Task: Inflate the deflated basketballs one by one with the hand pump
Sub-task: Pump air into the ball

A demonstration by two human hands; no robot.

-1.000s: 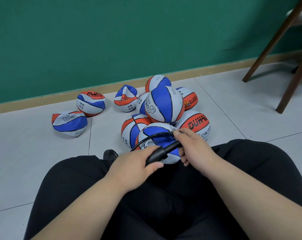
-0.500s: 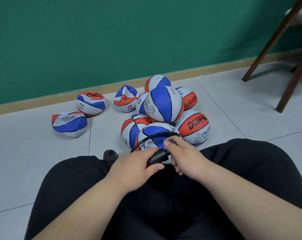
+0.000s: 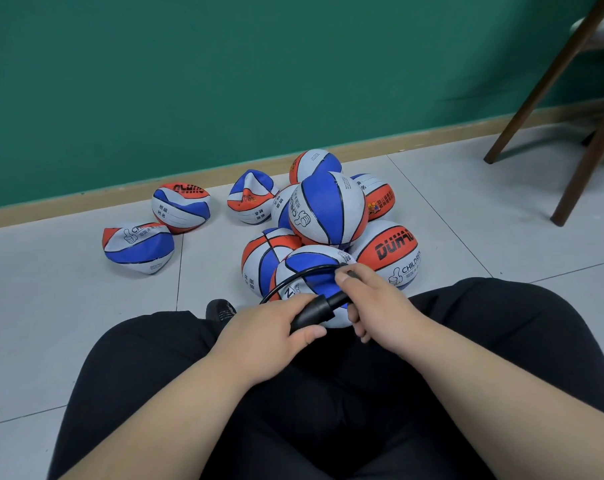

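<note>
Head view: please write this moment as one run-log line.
left hand: grips pump | right hand: pinches hose end | nearest ball: behind hands

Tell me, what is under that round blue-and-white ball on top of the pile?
The top ball sits on at least three balls: the orange lettered ball, a striped ball and the nearest ball. What lies beneath its middle is covered.
</note>
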